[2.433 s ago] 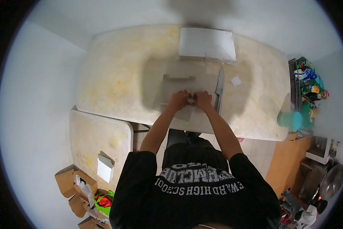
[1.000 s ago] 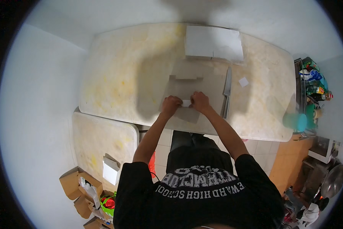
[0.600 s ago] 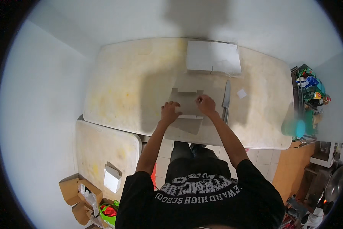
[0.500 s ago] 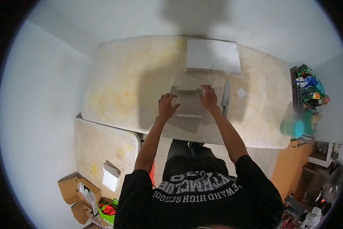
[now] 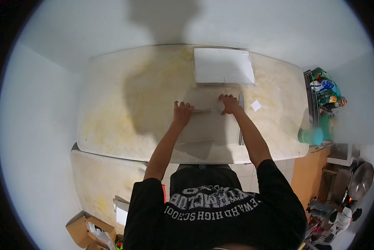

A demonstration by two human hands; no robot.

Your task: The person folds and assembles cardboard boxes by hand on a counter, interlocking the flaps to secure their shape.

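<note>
A grey-white folded cardboard piece (image 5: 198, 125) lies on the table in front of me, its far crease or flap slightly blurred. At the left end of that flap is my left hand (image 5: 182, 113), its fingers bent and closed on the cardboard's edge. Over the far right corner, my right hand (image 5: 230, 104) has its thumb and fingers apart in a curve, holding nothing that I can see. Just right of the cardboard lies a knife (image 5: 241, 100), its lower part partly beside my right forearm. A small white square (image 5: 255, 105) of paper or card rests further right.
A white box-like stack (image 5: 223, 66) sits at the table's far edge, by the wall. To the right stand a rack of packets and bottles (image 5: 326, 89) and a teal container (image 5: 311, 136). A lower table (image 5: 103, 175) at left holds a white box; an open brown carton (image 5: 85, 233) is nearby.
The view has shifted, moving the scene slightly left and down. My left hand's fingers have bent in at the flap; my right hand stays at the far right corner, fingers apart.
</note>
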